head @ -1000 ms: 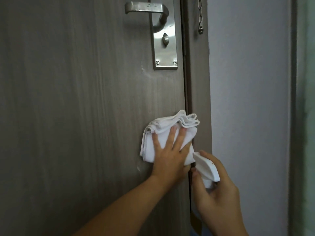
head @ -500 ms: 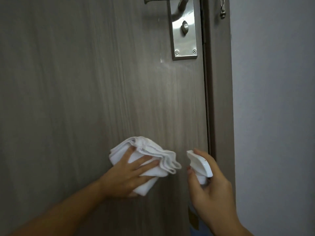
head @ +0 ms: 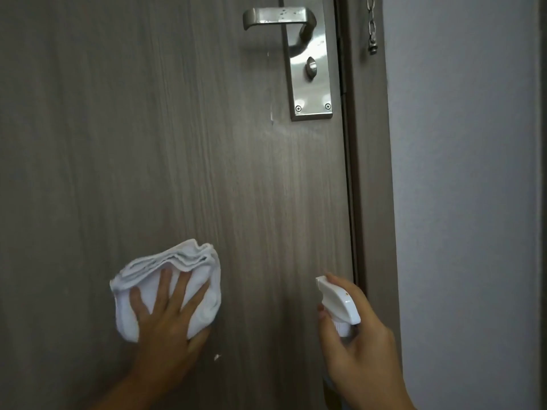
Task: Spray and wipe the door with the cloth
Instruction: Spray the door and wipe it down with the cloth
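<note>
A dark wood-grain door (head: 177, 143) fills the left and middle of the view. My left hand (head: 165, 318) lies flat with spread straight fingers on a folded white cloth (head: 204, 279), pressing it against the lower door. To its right my right hand (head: 355, 344) grips a white spray bottle (head: 340, 303) by its trigger head, nozzle pointing up and left at the door. The bottle's body is hidden behind the hand.
A metal lever handle (head: 278, 17) on a steel plate (head: 310, 84) sits at the top. The door frame (head: 370, 173) runs down the right, with a hanging chain (head: 371, 25) and a pale wall (head: 467, 202) beyond. A small white fleck (head: 217, 356) marks the door.
My left hand slid the cloth leftward across the door, away from the frame edge, and its fingers now point upward. The right hand with the sprayer stayed near the frame.
</note>
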A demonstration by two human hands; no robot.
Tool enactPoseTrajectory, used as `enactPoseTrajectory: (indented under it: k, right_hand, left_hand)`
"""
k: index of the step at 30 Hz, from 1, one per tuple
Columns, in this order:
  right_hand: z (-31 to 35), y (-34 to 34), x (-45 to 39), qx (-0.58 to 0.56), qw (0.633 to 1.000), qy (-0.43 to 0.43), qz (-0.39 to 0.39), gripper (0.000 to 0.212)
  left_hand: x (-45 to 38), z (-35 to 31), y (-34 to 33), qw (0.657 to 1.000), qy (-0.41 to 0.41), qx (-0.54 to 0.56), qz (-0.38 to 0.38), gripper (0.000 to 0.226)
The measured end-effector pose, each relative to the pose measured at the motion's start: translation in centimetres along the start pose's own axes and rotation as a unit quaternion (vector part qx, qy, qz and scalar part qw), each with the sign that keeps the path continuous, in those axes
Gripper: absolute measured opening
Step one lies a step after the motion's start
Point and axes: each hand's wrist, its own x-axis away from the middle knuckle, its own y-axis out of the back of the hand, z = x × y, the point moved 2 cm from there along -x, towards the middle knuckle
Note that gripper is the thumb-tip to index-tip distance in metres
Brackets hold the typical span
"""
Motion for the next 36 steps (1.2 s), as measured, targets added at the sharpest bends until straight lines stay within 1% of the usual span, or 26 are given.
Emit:
enactPoseTrajectory:
  k: [1,3,4,5,6,7,8,9,10,11,13,15,17,19,20,22,24,25,26,29,32,36]
  right_hand:
    - [0.2,0.1,-0.1,-0.008,1.0,-0.001,-0.012,0.069]
    - [1.9,0.3,-0.3,-0.042,0.999,-0.007,-0.025,0.048]
    - [2.4,0.3,-0.5,-0.066,0.997,-0.015,-0.036,0.041]
    - [2.5,0.3,-0.7,-0.08,0.995,-0.011,-0.062,0.039]
    - [2.4,0.3,-0.9,-0.082,0.994,-0.006,-0.074,0.037]
    - [2.5,0.5,-0.9,-0.075,0.995,0.003,-0.063,0.031]
    - [2.1,0.7,-1.1,-0.06,0.997,0.016,-0.05,0.035]
    - [1.8,1.1,-1.3,-0.041,0.998,0.03,-0.047,0.049]
    - [1.4,1.4,-1.3,-0.038,0.998,0.025,-0.035,0.054]
    - [1.1,1.8,-1.2,-0.037,0.999,0.024,-0.029,0.053]
    - [0.9,2.3,-1.3,-0.032,0.999,0.024,-0.036,0.05]
    - [1.1,2.5,-1.6,-0.033,0.998,0.018,-0.052,0.049]
    - [1.3,2.4,-1.7,-0.037,0.998,0.006,-0.046,0.048]
    - [1.9,2.3,-1.6,-0.042,0.998,-0.003,-0.049,0.052]
    - [2.0,2.3,-1.6,-0.047,0.997,-0.008,-0.058,0.053]
    - [2.6,1.9,-1.4,-0.048,0.998,-0.013,-0.046,0.054]
    - [3.3,1.4,-1.1,-0.05,0.998,-0.01,-0.019,0.055]
    - [3.4,1.2,-1.0,-0.057,0.998,-0.008,-0.011,0.055]
    - [3.6,0.9,-0.7,-0.066,0.998,-0.009,0.004,0.056]
    - [4.3,-0.7,0.5,-0.081,0.995,-0.004,0.053,0.057]
    - [5.1,-2.8,2.2,-0.081,0.995,0.014,0.057,0.049]
    - [6.2,-6.6,4.7,-0.091,0.991,0.021,0.093,0.043]
  left_hand:
    - [-0.6,-2.1,0.8,0.997,0.061,0.036,0.013,0.067]
    - [-2.2,-6.0,1.8,0.982,0.161,0.099,0.022,0.078]
    - [-3.3,-7.8,2.2,0.971,0.207,0.119,0.024,0.082]
    - [-4.4,-9.5,2.1,0.965,0.231,0.124,0.016,0.083]
    - [-5.4,-11.4,2.1,0.962,0.239,0.13,0.012,0.079]
    - [-6.3,-13.1,1.7,0.966,0.224,0.132,0.011,0.075]
    - [-7.1,-14.6,1.4,0.969,0.211,0.128,0.01,0.077]
    - [-7.8,-15.9,0.8,0.971,0.197,0.133,0.004,0.08]
    - [-8.3,-17.0,0.3,0.973,0.177,0.146,0.006,0.08]
    - [-9.2,-18.0,0.5,0.978,0.157,0.139,-0.007,0.075]
    - [-10.7,-19.6,0.8,0.985,0.11,0.136,0.004,0.068]
    - [-11.4,-21.0,0.5,0.99,0.039,0.134,-0.001,0.072]
    - [-10.9,-22.3,-0.4,0.991,-0.075,0.104,-0.025,0.066]
    - [-10.6,-22.6,-0.2,0.981,-0.166,0.082,-0.058,0.06]
    - [-10.6,-22.2,-0.2,0.976,-0.196,0.064,-0.067,0.059]
    - [-10.6,-20.6,-0.8,0.965,-0.257,0.022,-0.044,0.064]
    - [-10.2,-18.1,-2.0,0.933,-0.357,-0.038,0.0,0.066]
    - [-9.8,-16.6,-2.2,0.919,-0.393,-0.043,0.007,0.066]
    - [-9.2,-14.9,-2.1,0.911,-0.411,-0.032,-0.002,0.064]
    - [-6.9,-9.8,-0.7,0.906,-0.423,-0.006,-0.026,0.06]
    - [-4.2,-4.6,0.1,0.919,-0.394,-0.002,-0.025,0.055]
    - [-0.1,2.6,0.5,0.937,-0.348,0.021,-0.003,0.049]
